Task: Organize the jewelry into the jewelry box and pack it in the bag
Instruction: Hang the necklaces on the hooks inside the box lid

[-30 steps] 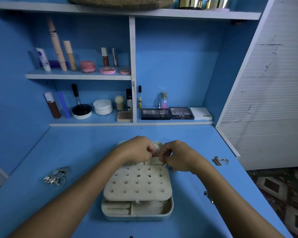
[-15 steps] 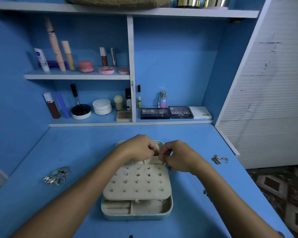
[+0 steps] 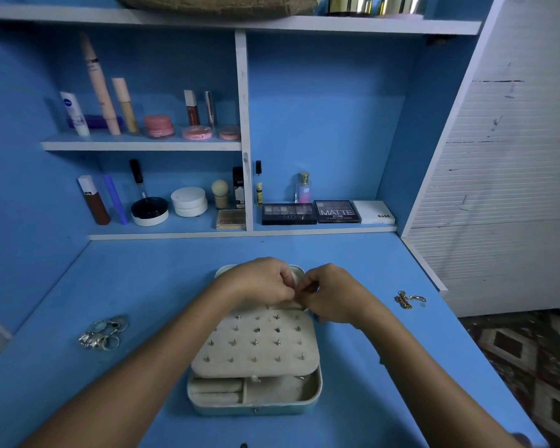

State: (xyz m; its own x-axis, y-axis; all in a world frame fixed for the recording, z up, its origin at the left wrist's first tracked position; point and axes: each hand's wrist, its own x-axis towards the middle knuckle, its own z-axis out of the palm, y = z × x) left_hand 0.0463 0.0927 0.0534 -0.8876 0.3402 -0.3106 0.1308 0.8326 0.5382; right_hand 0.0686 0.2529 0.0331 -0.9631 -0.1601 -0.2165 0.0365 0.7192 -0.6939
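A pale open jewelry box [image 3: 314,392] lies on the blue desk, its beige earring panel [image 3: 256,344] studded with several small earrings. Above the far edge of that panel, my left hand [image 3: 262,281] and my right hand [image 3: 328,294] meet with fingers curled, fingertips pinched together on something tiny that I cannot make out. Behind the hands the box lid [image 3: 296,273] shows partly. A heap of silver rings [image 3: 104,333] sits on the desk to the left. A gold chain [image 3: 408,299] lies to the right.
Cosmetics fill the shelves at the back: eyeshadow palettes [image 3: 311,213], a perfume bottle [image 3: 303,189], tubes and jars. A white slatted cabinet [image 3: 505,189] stands to the right. The desk's right edge drops to a patterned floor [image 3: 530,360].
The hands have stayed pinched together over the box's far end, shifting only slightly. The box, rings and chain have not moved.
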